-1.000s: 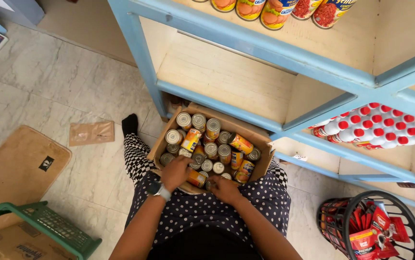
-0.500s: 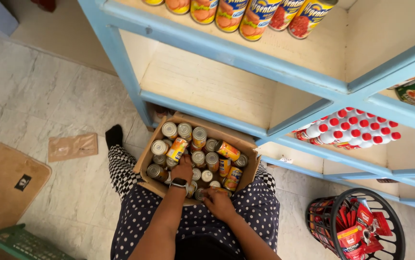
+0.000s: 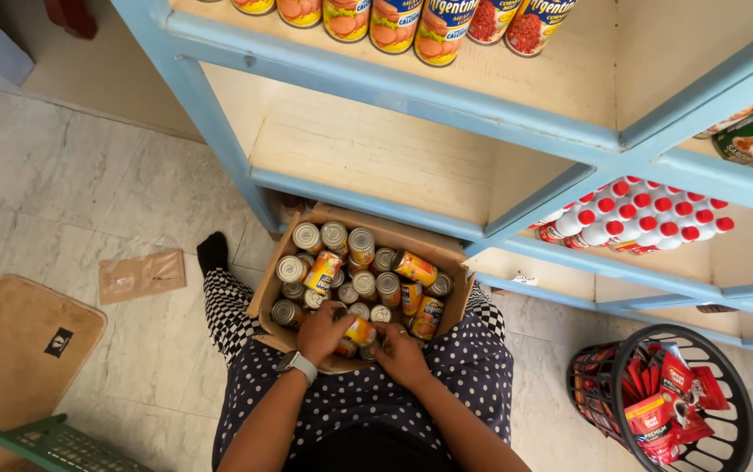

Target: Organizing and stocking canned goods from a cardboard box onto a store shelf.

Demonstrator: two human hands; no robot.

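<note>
Sitting on the floor with the cardboard box [image 3: 268, 301] of tins on my lap. My left hand [image 3: 324, 330] is wrapped around a yellow-orange can [image 3: 360, 332] at the box's near edge; my right hand [image 3: 401, 353] is curled onto cans just beside it, grip unclear. Black wire basket [image 3: 599, 389] off right.

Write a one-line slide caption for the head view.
Both hands, left hand and right hand, grasp a yellow-labelled can in a cardboard box of cans beside blue shelves.

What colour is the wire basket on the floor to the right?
Black; the round wire basket holds red packets, clearest in the head view.
</note>
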